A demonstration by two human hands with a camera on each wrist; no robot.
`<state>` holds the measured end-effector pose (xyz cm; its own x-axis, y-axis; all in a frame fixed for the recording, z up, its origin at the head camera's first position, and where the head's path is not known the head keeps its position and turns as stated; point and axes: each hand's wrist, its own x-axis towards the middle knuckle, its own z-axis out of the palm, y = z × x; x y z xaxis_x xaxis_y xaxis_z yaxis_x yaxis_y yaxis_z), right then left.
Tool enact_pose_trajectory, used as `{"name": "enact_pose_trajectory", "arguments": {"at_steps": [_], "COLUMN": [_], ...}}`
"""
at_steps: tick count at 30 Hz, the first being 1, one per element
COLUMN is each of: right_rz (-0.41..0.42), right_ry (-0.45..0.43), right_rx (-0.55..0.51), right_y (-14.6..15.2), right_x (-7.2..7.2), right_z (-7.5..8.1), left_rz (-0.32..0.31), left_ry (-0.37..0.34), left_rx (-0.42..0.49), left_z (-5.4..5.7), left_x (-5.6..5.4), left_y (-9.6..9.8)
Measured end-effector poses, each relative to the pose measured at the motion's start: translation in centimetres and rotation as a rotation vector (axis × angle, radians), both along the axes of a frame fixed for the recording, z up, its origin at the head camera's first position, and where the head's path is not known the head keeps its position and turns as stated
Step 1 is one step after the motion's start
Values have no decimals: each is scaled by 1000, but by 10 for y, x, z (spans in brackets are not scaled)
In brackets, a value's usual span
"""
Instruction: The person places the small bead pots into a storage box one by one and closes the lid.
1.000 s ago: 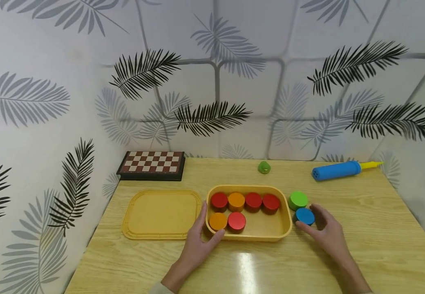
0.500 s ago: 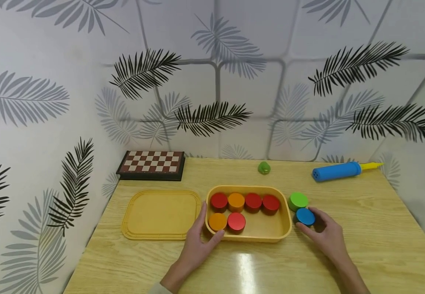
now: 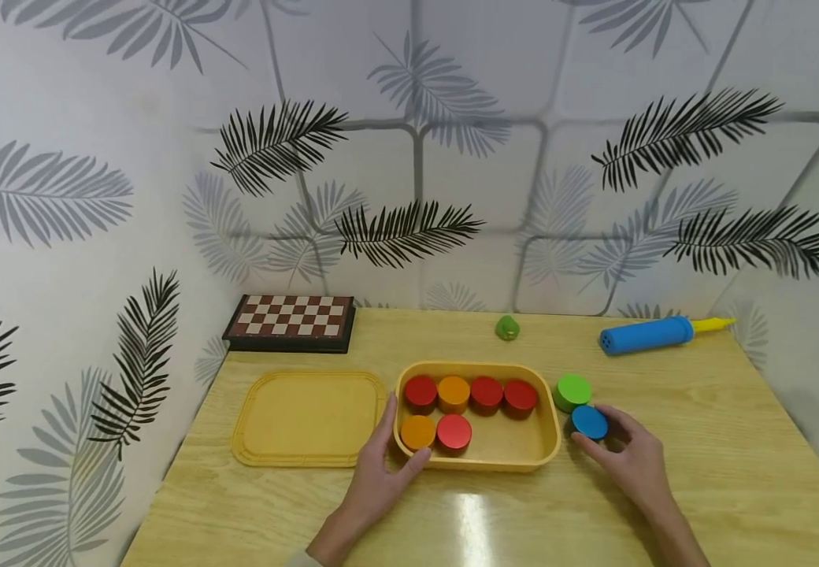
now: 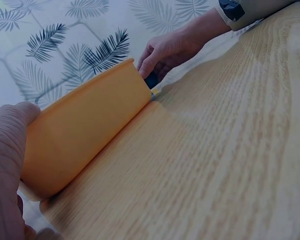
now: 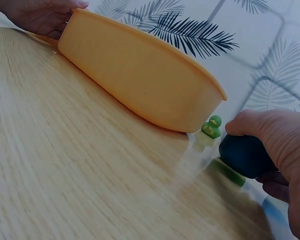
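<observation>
In the head view my left hand [image 3: 381, 476] holds the left end of a yellow-orange plastic bin [image 3: 509, 465], thumb at its front rim and fingers along its left side. Inside the bin, a back row of red and orange round discs [image 3: 421, 394] stands behind an orange disc [image 3: 418, 432] and a pinkish-red disc [image 3: 454, 433]. To the right of the bin, my right hand [image 3: 632, 457] pinches a blue disc [image 3: 590, 423] between thumb and fingers. A green disc [image 3: 573, 391] sits just behind the blue one.
A flat yellow tray or lid [image 3: 310, 417] lies left of the bin. Along the back are a checkered board box [image 3: 292, 323], a small green duck figure [image 3: 507, 327] and a blue hand pump [image 3: 646, 336] with a yellow nozzle. A patterned wall [image 3: 452, 268] borders the table.
The head view has tipped up slightly, so everything sits a little lower in the picture. Both hands keep their holds; the blue disc has barely moved.
</observation>
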<state>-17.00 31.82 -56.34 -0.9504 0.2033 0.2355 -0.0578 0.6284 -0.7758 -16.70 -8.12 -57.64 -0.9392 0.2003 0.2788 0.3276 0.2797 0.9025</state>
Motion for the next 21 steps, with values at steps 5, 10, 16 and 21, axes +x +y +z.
{"name": "enact_pose_trajectory", "arguments": {"at_steps": [5,10,16,21], "right_rz": [-8,-29,19,74], "right_ry": [4,62,148,152], "right_rx": [-19,7,13,66], "right_y": [1,2,-1,-10], "right_x": [3,5,7,7], "right_z": [10,25,48,65], "left_rz": [-4,-6,-3,0], "left_ry": [9,8,15,22], "left_rx": [4,8,-2,-15], "left_z": [-5,-4,-1,0], "left_x": [0,-1,0,1], "left_y": [1,2,0,-1]}}
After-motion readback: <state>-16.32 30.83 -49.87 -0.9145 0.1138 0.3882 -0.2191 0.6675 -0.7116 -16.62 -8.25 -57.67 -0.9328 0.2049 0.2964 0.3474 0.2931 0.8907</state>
